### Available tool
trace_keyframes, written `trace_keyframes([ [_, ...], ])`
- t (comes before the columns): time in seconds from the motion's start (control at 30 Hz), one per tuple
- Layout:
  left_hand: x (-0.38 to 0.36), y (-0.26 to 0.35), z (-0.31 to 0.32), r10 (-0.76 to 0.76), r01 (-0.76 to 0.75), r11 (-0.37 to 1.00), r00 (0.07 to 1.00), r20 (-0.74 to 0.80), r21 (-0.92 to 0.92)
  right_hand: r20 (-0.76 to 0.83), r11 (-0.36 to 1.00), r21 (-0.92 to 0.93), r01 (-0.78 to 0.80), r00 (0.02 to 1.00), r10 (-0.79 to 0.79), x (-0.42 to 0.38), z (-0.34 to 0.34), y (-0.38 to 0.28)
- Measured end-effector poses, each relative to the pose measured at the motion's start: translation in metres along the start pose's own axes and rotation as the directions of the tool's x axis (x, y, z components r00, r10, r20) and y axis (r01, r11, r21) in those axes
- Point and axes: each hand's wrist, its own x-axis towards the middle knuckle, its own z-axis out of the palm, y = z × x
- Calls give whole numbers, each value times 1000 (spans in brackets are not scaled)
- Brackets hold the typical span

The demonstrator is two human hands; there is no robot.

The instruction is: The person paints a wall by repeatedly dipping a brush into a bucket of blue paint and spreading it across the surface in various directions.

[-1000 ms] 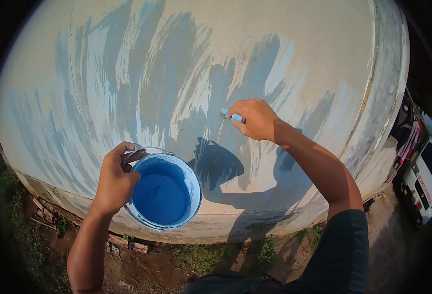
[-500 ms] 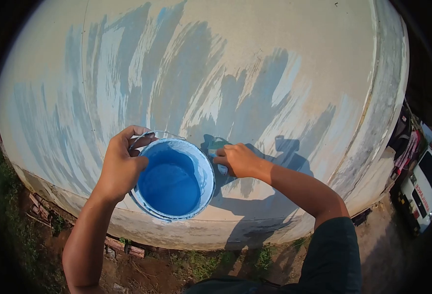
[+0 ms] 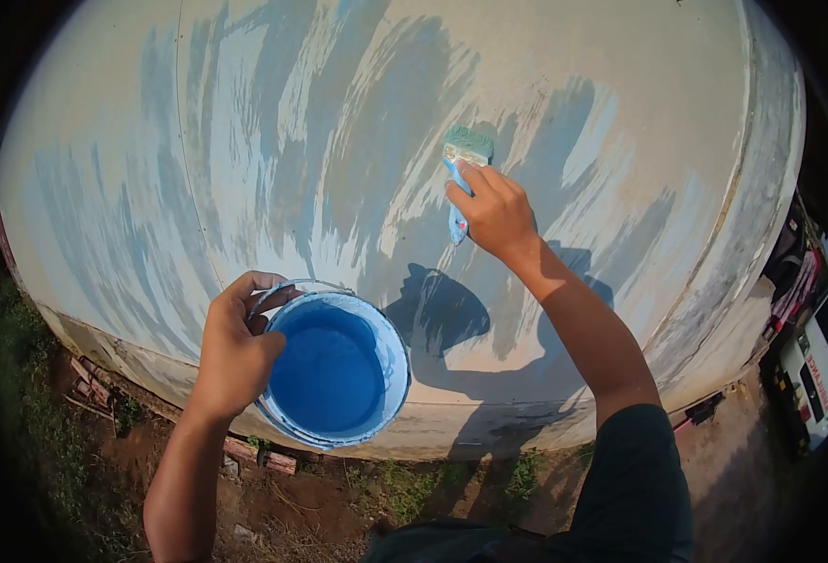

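A round bucket of blue paint hangs in front of the lower wall, its rim smeared with pale blue. My left hand is closed on its wire handle and rim at the left side. My right hand grips a paintbrush by its blue-stained handle, above and to the right of the bucket. The wide bristles point up and lie against the wall, which carries streaks of blue-grey and light blue paint. Shadows of the hands and bucket fall on the wall.
Bare soil and grass run along the wall's foot, with broken bricks at the lower left. A pale vertical corner edge bounds the wall at the right. Beyond it are hanging cloths and a white vehicle.
My right hand has moved up the wall with the brush, from beside the bucket. The bucket and my left hand sit slightly lower in view.
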Motion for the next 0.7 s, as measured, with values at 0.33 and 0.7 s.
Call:
trace_keyframes([
  [0.33, -29, -52, -17, -32, 33, 995, 999, 6, -89, 561, 867, 490, -87, 793, -238, -200, 28, -167],
  [0.7, -43, -101, -20, -95, 96, 994, 995, 30, -55, 31, 971, 115, -211, 978, 208, -63, -27, -50],
])
